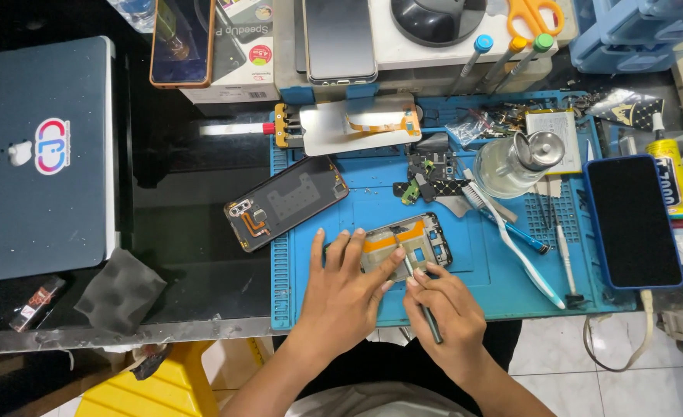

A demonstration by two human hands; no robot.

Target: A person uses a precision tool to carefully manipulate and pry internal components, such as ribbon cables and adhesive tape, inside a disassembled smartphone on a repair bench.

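An opened phone frame [408, 243], with orange strips across its inside, is laid on a blue mat [372, 189] near the front edge of the tabletop [187, 232]. The frame is pressed down by the left hand [345, 289], whose fingers are spread flat over its left part. A thin dark tool [417, 289] is pinched like a pen between thumb and fingers of the right hand [446, 309], and its tip is set on the frame's middle. The two hands are held close together, almost touching. A dark phone back [286, 203], inside up, is placed just left of the frame, half on the mat and half off it. Behind the frame, small black parts [426, 181] are scattered on the mat, and a silvery panel [357, 123] with an orange flex is clamped at the mat's far edge. A glass bottle [515, 162] with a metal cap is stood to the right, with a toothbrush [511, 239] lying slantwise just before it. A phone [633, 222] in a blue case, screen dark, is laid at the mat's right end. A closed laptop [40, 158] is seen well apart at the left, with a grey foam piece [120, 289] near its front corner.
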